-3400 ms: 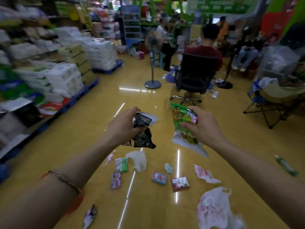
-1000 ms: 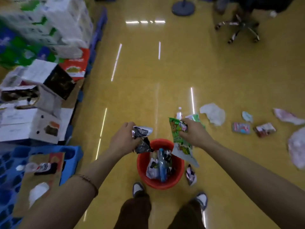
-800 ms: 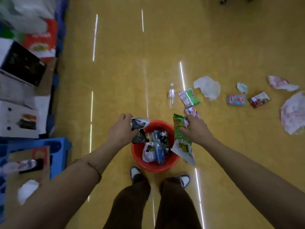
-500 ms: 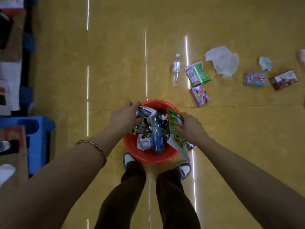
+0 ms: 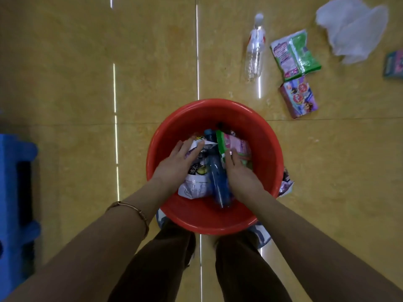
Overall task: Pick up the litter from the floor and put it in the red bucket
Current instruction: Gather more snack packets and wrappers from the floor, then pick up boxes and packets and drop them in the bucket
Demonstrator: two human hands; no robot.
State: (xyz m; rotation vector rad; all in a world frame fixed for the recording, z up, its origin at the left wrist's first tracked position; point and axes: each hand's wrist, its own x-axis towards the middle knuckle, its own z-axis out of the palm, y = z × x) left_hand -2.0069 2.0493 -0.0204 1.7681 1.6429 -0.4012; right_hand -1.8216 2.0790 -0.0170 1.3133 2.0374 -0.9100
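From my seat I count two hands, both down inside the one red bucket (image 5: 265, 136), which stands on the yellow floor (image 5: 87, 83) just in front of the person's two shoes (image 5: 262, 237). The left hand (image 5: 176, 165) lies flat with its fingers nearly straight on a black-and-white wrapper (image 5: 197, 171), pressing on it rather than gripping. The right hand (image 5: 238, 172) rests with loosely bent fingers on a green-and-pink wrapper (image 5: 236, 146); its thumb is hidden, so I cannot tell whether it has hold of the wrapper or only touches it. Between the two hands lies one blue bottle (image 5: 218, 182), tilted, neck toward the far wall of the bucket. The rest of the litter in the bucket is bunched together and I cannot count it piece by piece. Outside it I count six pieces on the floor: one clear bottle (image 5: 255, 49), one green packet (image 5: 294, 54) just beside it, one purple packet (image 5: 298, 99) next to that, one white bag (image 5: 353, 29), one teal box (image 5: 393, 64) cut off at the right edge, and one crumpled wrapper (image 5: 286, 185) touching the bucket's right side. One bracelet (image 5: 128, 209) sits on the left wrist, and one blue crate (image 5: 15, 182) stands at the far left
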